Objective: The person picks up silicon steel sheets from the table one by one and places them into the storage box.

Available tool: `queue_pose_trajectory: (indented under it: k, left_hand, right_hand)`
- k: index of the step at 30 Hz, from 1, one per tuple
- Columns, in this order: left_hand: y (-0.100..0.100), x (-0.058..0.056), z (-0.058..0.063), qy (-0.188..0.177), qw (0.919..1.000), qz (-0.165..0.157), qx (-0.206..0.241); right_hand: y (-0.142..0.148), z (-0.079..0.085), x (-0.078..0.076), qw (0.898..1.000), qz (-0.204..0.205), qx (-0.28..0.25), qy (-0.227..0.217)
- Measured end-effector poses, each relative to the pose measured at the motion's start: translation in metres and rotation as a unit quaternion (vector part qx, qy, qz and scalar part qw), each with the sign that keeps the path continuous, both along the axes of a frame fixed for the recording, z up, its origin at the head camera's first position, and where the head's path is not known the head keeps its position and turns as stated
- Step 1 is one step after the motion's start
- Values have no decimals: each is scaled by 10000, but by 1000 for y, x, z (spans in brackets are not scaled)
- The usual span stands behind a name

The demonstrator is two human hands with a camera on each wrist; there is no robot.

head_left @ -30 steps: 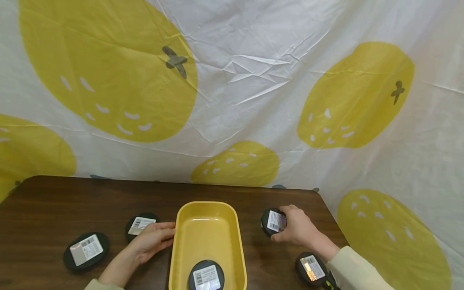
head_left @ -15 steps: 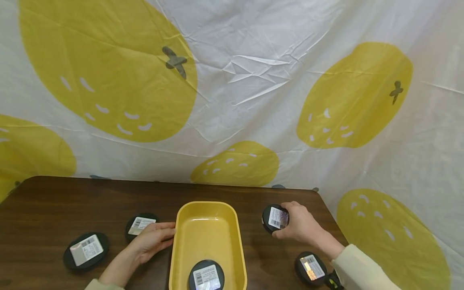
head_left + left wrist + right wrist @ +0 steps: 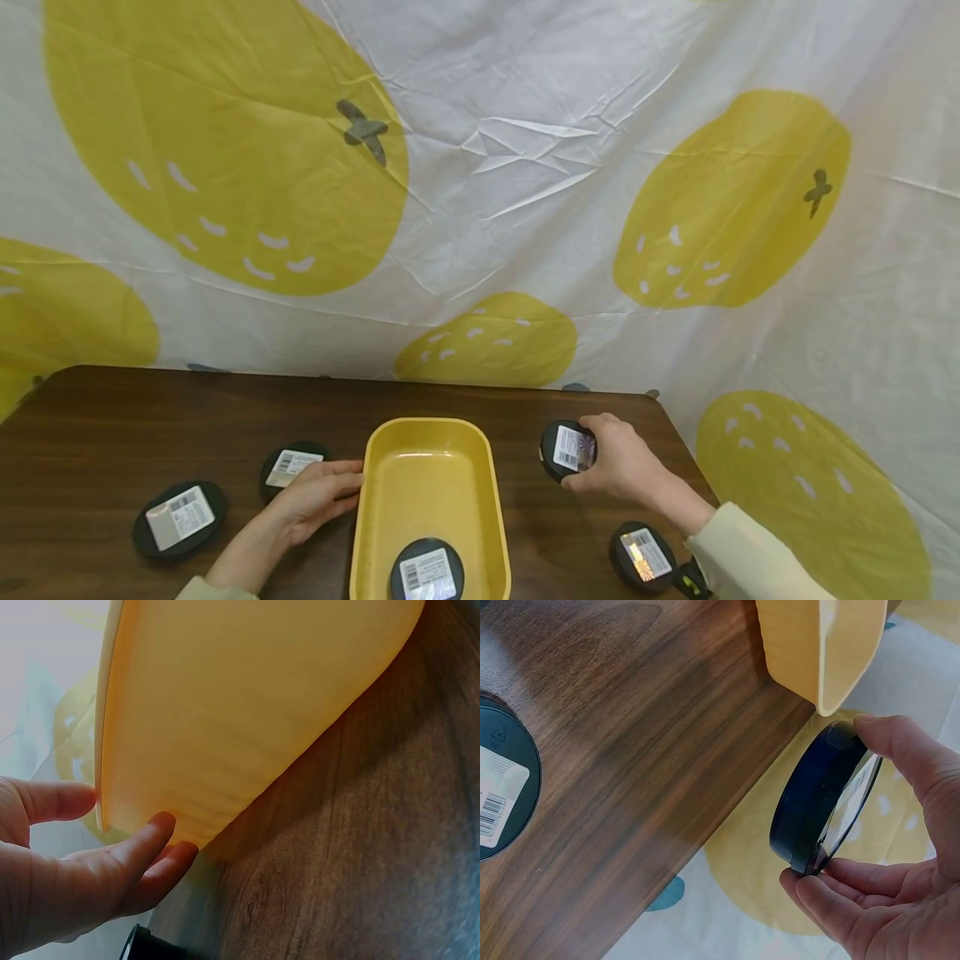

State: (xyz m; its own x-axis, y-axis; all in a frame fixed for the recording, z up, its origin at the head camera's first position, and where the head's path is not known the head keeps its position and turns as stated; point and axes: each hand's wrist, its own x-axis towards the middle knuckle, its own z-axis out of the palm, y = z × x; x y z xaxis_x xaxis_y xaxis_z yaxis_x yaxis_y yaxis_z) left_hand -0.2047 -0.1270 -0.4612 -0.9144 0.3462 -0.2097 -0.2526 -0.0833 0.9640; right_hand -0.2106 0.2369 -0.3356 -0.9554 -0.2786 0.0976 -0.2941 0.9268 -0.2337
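Observation:
My right hand [image 3: 618,461] pinches a flat round black container [image 3: 810,799] by its edges, thumb on one side and fingers on the other. Its white barcode label [image 3: 572,448] faces up in the head view, and the right wrist view shows it held off the table. Against the left wall of a yellow tray [image 3: 497,500] rests my left hand [image 3: 311,502]; in the left wrist view its fairly straight fingertips [image 3: 161,823] touch the outside and rim. A second labelled black container [image 3: 427,571] lies inside the tray, near its front end.
On the brown table [image 3: 217,417], two more black containers lie to the left, one [image 3: 180,521] farther out and one [image 3: 288,467] behind my left hand. Another black container [image 3: 642,556] lies by my right sleeve. A lemon-print cloth [image 3: 517,208] hangs behind the table.
My right hand has raised the black container slightly, with a small shift up in the head view. The left hand and the tray have stayed put.

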Motion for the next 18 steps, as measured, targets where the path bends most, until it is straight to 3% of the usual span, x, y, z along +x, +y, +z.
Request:
queue_pose_trajectory:
  k: [18]
  left_hand:
    - [2, 0, 1, -89, 9999, 93, -4]
  right_hand:
    - [-11, 5, 4, 9997, 221, -105, -71]
